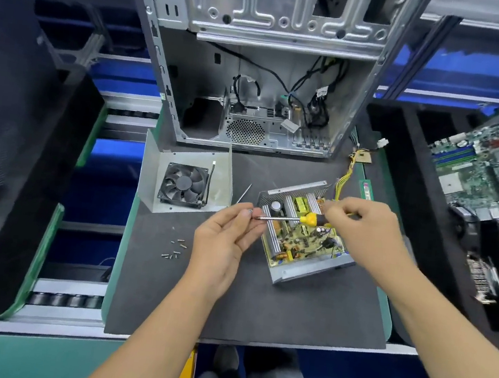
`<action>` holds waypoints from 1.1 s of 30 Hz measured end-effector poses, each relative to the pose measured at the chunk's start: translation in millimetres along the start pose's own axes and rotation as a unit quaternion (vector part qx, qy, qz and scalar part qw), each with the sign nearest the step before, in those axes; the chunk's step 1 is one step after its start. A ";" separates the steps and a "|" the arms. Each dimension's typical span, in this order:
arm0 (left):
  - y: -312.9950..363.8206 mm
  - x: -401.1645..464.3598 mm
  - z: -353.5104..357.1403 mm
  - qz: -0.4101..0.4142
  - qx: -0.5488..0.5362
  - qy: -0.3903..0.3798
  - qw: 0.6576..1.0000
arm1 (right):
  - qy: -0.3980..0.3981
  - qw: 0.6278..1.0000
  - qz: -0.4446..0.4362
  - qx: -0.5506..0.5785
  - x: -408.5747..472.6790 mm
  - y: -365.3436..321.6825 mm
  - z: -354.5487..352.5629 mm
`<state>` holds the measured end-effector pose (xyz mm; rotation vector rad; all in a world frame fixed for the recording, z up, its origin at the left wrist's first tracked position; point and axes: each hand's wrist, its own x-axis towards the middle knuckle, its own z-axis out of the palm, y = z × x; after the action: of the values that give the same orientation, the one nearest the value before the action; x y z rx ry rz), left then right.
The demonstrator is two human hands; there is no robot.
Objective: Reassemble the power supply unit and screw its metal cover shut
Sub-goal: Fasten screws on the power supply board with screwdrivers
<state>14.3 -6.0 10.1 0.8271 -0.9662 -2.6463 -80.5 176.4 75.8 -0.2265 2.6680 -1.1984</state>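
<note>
The open power supply base [310,268] lies on the dark mat, its yellow circuit board [301,243] exposed. To its left sits the metal cover [222,169] with a black fan [183,185] mounted inside. My right hand [364,226] grips a yellow-and-black screwdriver [309,219] held level above the board. Its tip meets a small screw [250,211] pinched in the fingertips of my left hand [225,242]. Several loose screws [175,249] lie on the mat left of my left hand.
An empty computer case [256,78] stands behind the mat. A thin metal tool [244,193] lies between cover and base. Yellow wires [346,176] run back from the base. A motherboard [492,170] rests at the right, a memory stick [366,188] beside the wires.
</note>
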 end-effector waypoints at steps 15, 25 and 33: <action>-7.2 0.0 -1.7 0.028 0.055 -0.012 0.998 | 0.022 1.000 -0.008 0.001 -8.9 1.9 1.4; -12.6 -1.6 6.9 0.061 0.145 -0.029 0.987 | 0.000 0.998 0.048 -0.041 -9.7 0.7 -14.9; -12.4 0.5 29.3 0.066 0.201 -0.054 0.976 | -0.153 0.914 0.207 0.315 -11.6 28.4 -41.5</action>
<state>-2.8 18.8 20.3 0.6668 -1.5607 -2.4373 -81.1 227.5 82.8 0.2269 1.8161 -1.6209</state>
